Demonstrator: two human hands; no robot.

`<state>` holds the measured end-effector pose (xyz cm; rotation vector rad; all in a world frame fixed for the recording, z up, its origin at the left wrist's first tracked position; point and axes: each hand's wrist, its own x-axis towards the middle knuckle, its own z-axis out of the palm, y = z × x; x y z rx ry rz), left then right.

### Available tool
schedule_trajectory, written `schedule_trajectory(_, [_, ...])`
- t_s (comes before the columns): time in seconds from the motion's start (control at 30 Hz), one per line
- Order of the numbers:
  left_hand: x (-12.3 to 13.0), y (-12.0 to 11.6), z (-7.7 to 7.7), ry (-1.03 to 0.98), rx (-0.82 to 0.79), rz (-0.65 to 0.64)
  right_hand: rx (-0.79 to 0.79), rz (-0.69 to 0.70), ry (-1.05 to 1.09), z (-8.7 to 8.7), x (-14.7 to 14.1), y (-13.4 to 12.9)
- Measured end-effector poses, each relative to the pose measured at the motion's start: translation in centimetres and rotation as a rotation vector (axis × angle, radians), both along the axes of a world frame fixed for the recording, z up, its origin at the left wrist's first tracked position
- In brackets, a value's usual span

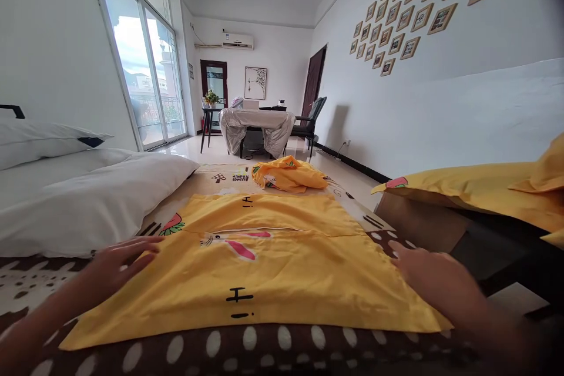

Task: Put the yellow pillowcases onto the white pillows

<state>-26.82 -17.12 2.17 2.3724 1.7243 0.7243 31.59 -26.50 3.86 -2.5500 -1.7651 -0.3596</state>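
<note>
A yellow pillowcase (291, 282) with a printed rabbit and the word "Hi" lies spread out in front of me, slightly wrinkled, an opening slit running across it. My left hand (126, 261) is at its left edge, fingers stretched and apart, holding nothing. Over at the right edge is my right hand (425, 264), somewhat blurred, its fingers extended and gripping nothing that I can see. Beyond the pillowcase sits a crumpled yellow cloth (288, 175) with a similar print.
Under the pillowcase is a brown and cream patterned bed sheet (211, 341). White pillows (110, 194) lie at the left. More yellow fabric (467, 188) rests at the right above a dark box-like object. A covered table (258, 120) and a chair (312, 120) stand farther back.
</note>
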Motion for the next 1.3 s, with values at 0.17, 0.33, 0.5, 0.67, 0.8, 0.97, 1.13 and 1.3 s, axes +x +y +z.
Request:
schedule_trajectory(0.17, [14.5,2.4,-2.2,0.294,-0.190,-0.262,-0.054,0.475,0.103,-1.4,-13.9,7.3])
schedule_trajectory(0.33, [22.0,5.2,-7.6,0.322,-0.222,-0.224,-0.106,0.736,0.262,-7.8,-19.6,11.9])
schedule_trajectory(0.5, [20.1,6.5,-9.2,0.303,-0.238,-0.213,-0.140,0.684,0.344,-10.5,-15.1,12.7])
schedule_trajectory(0.67, [12.9,6.5,-9.2,0.312,-0.254,-0.139,-0.114,0.486,0.339,-10.9,-6.8,10.6])
schedule_trajectory(0.8, [5.7,5.9,-9.9,0.349,-0.236,0.015,-0.104,0.461,0.290,-11.2,-3.0,8.9])
schedule_trajectory(0.97, [-0.7,4.4,-10.3,0.425,-0.233,0.168,-0.096,0.402,0.169,-11.3,0.0,7.6])
schedule_trajectory(1.13, [-2.3,3.9,-9.0,0.409,-0.301,0.193,-0.135,0.274,0.127,-10.3,3.8,7.1])
schedule_trajectory(1.3, [2.0,5.2,-5.9,0.569,-0.201,0.214,-0.144,0.244,0.095,-8.2,2.8,9.6])
